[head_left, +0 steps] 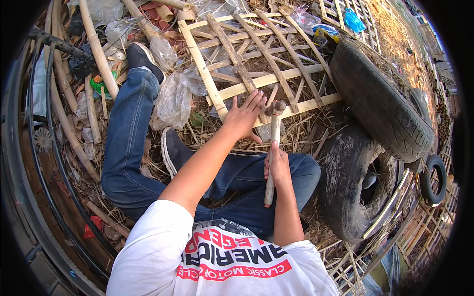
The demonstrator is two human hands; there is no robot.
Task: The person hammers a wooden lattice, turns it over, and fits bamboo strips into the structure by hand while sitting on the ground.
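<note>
A lattice panel of split bamboo strips [282, 76] lies on the ground in front of my bent legs. My left hand [243, 116] rests on its near edge, fingers spread over the end of a darker strip. In my right hand [278, 165], the fingers are wrapped round the pale handle of a hammer [273, 182]. The rusty hammer head [276, 107] is over the near edge strip, just right of my left hand; I cannot tell if it touches the bamboo.
Two worn tyres [382, 101] are stacked at my right, with a smaller tyre [434, 180] beyond them. Plastic bags [173, 101] and bamboo poles [98, 49] litter the ground at the left. A black metal frame [59, 163] runs along the left edge. Another lattice [340, 15] lies farther off.
</note>
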